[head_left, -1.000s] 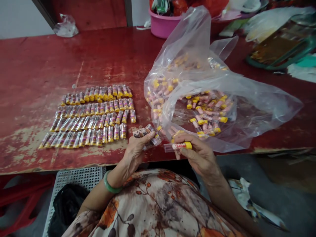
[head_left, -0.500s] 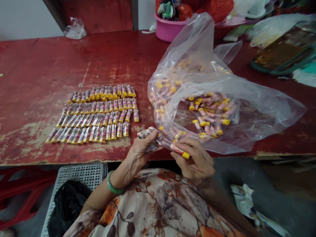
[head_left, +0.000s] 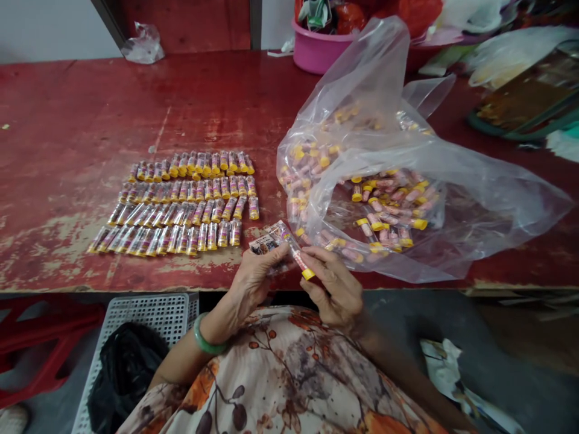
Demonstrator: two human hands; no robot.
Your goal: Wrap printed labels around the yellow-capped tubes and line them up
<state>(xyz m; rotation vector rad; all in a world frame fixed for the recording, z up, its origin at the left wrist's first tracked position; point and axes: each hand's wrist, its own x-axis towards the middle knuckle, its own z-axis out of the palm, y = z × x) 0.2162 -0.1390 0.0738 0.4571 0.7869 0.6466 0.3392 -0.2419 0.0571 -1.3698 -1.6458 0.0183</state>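
Observation:
At the front edge of the table, my left hand (head_left: 259, 271) is closed on a small stack of clear plastic wrappers (head_left: 263, 245) with printed tops, its thumb on top. My right hand (head_left: 333, 286) pinches a small clear tube with a yellow cap (head_left: 299, 258) by its capped end. The tube lies slanted against the wrappers, its far end at a clear printed sleeve; how deep it sits inside I cannot tell. To the left lie several rows of wrapped yellow-capped tubes (head_left: 181, 208). On the right, an open clear plastic bag (head_left: 474, 199) holds many loose tubes (head_left: 389, 208).
A pink basin (head_left: 319, 51) full of items stands at the back, with plastic bags and a teal-rimmed container (head_left: 520, 102) to its right. A crumpled clear bag (head_left: 143, 45) lies by the wall. Below are a white crate (head_left: 149, 307), a black bag (head_left: 126, 367) and a red stool (head_left: 49, 337).
My right hand has moved left with the tube, bringing it against the wrappers in my left hand. The tube points more steeply away from me. The view has shifted slightly.

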